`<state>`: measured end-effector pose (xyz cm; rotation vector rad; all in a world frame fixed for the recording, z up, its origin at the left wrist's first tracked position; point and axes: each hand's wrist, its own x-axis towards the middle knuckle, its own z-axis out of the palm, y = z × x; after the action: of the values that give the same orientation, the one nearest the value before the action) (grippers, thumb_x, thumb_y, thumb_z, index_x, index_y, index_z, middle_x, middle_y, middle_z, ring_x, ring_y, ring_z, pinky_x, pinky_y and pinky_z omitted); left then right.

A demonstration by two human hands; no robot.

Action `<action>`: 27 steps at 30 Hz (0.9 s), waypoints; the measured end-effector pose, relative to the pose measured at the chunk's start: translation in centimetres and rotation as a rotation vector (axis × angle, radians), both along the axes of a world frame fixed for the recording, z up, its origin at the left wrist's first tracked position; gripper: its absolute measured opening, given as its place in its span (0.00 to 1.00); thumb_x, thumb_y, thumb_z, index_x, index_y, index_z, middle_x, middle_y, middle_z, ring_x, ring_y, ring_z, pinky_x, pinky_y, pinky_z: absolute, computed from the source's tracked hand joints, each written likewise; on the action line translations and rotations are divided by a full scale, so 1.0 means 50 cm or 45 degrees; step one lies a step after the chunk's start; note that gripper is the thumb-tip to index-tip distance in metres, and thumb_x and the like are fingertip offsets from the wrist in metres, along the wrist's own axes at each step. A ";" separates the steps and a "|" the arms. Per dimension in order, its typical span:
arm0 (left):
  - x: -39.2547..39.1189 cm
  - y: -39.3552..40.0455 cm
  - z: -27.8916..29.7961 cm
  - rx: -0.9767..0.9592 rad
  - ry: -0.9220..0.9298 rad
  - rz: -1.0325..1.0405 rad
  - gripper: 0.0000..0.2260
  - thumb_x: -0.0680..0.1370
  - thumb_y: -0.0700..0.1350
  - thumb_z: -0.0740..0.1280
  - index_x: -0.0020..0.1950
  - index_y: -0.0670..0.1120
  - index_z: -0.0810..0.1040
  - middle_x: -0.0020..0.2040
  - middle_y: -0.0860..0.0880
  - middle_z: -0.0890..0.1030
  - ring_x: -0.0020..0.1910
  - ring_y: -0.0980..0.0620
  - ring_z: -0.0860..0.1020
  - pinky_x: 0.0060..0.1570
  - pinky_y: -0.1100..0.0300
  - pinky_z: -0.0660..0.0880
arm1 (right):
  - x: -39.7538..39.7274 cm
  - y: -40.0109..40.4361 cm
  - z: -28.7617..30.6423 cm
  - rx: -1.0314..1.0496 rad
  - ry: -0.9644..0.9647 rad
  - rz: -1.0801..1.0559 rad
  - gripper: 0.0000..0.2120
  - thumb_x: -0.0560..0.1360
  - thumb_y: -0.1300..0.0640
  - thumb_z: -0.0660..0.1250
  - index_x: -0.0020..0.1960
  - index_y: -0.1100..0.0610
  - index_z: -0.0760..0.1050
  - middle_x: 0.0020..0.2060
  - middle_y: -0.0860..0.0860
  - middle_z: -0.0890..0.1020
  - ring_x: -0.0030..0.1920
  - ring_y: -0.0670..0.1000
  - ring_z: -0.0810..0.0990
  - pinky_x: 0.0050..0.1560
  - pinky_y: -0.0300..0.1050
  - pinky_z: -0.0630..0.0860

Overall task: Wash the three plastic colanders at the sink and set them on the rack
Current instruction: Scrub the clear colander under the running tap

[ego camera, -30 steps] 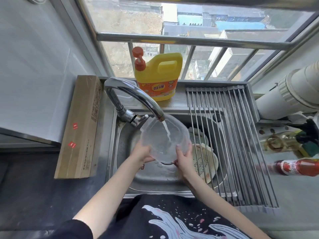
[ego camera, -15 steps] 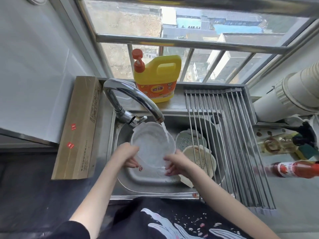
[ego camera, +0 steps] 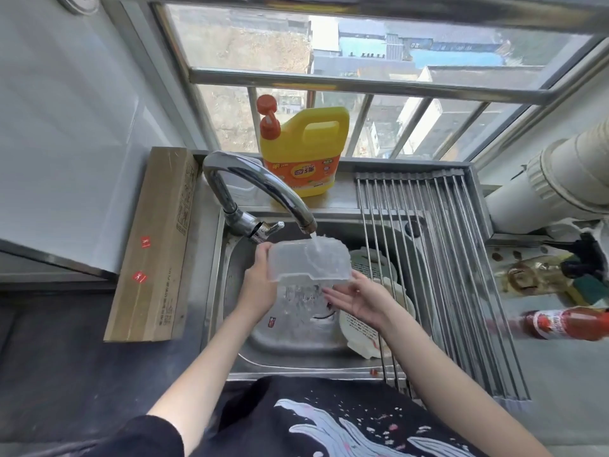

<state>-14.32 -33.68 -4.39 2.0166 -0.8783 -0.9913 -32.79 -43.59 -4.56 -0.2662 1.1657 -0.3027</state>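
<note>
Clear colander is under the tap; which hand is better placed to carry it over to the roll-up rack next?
Probably the left hand: it already grips the clear colander by its rim, while the right hand is open beneath it, gripping nothing. The rack lies on the right, though, so a handover to the right hand would shorten the reach.

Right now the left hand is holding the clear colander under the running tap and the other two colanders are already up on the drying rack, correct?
Not quite. The left hand does hold the clear colander under the running tap, but the other two colanders are not on the drying rack. The head view shows them lying down in the sink, partly under the rack's bars.
</note>
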 end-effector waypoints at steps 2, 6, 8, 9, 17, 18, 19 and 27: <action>-0.012 -0.009 0.016 -0.064 -0.282 -0.075 0.19 0.79 0.41 0.60 0.67 0.56 0.61 0.50 0.54 0.76 0.45 0.53 0.75 0.40 0.66 0.68 | -0.010 -0.017 0.007 0.204 -0.110 -0.241 0.18 0.81 0.62 0.49 0.70 0.61 0.62 0.59 0.67 0.73 0.56 0.63 0.78 0.43 0.58 0.80; -0.016 -0.004 0.025 -0.214 -0.455 -0.370 0.23 0.80 0.38 0.55 0.74 0.54 0.61 0.71 0.56 0.67 0.65 0.55 0.69 0.59 0.63 0.67 | -0.005 -0.023 0.008 0.303 -0.147 -0.133 0.30 0.79 0.38 0.51 0.66 0.63 0.66 0.58 0.63 0.75 0.56 0.63 0.76 0.50 0.61 0.78; -0.010 0.003 0.021 -0.286 -0.550 -0.456 0.27 0.77 0.33 0.58 0.74 0.54 0.62 0.74 0.56 0.62 0.69 0.57 0.66 0.62 0.59 0.69 | 0.004 -0.017 0.010 0.266 -0.238 -0.032 0.34 0.76 0.32 0.49 0.65 0.57 0.73 0.62 0.61 0.76 0.62 0.62 0.74 0.62 0.62 0.71; -0.007 0.006 0.018 -0.268 -0.533 -0.441 0.28 0.78 0.35 0.59 0.74 0.56 0.61 0.73 0.59 0.63 0.67 0.60 0.66 0.60 0.61 0.69 | 0.007 -0.014 0.011 0.218 -0.264 -0.016 0.34 0.77 0.32 0.49 0.65 0.55 0.74 0.62 0.60 0.77 0.62 0.61 0.74 0.65 0.59 0.69; -0.005 0.000 0.004 0.211 1.042 0.325 0.20 0.82 0.52 0.56 0.73 0.46 0.63 0.70 0.39 0.70 0.55 0.43 0.77 0.46 0.48 0.78 | -0.009 0.009 0.036 -0.640 -0.084 0.028 0.24 0.76 0.41 0.61 0.64 0.57 0.74 0.58 0.59 0.80 0.57 0.59 0.79 0.54 0.57 0.78; -0.009 0.001 0.008 0.242 1.272 0.324 0.23 0.82 0.56 0.50 0.72 0.44 0.65 0.68 0.37 0.71 0.56 0.39 0.77 0.47 0.47 0.78 | -0.010 0.012 0.044 -0.751 0.010 0.089 0.27 0.73 0.40 0.66 0.62 0.58 0.74 0.57 0.59 0.80 0.56 0.60 0.80 0.53 0.57 0.78; -0.012 0.001 0.012 0.241 1.417 0.317 0.26 0.82 0.59 0.46 0.71 0.43 0.66 0.67 0.36 0.71 0.59 0.36 0.76 0.50 0.44 0.76 | -0.012 0.015 0.055 -0.854 0.114 0.163 0.31 0.67 0.37 0.70 0.59 0.60 0.72 0.55 0.58 0.79 0.54 0.60 0.79 0.52 0.56 0.78; -0.029 -0.009 0.054 0.191 1.481 0.382 0.28 0.80 0.62 0.50 0.64 0.41 0.72 0.67 0.35 0.71 0.63 0.33 0.72 0.61 0.37 0.70 | -0.061 0.078 0.118 -1.541 0.457 0.710 0.27 0.63 0.41 0.75 0.46 0.57 0.65 0.43 0.58 0.74 0.40 0.50 0.72 0.39 0.51 0.75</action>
<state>-15.77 -34.11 -1.69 1.2339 0.1283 -1.7493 -35.84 -39.69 1.36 -1.7270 1.0741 -0.4446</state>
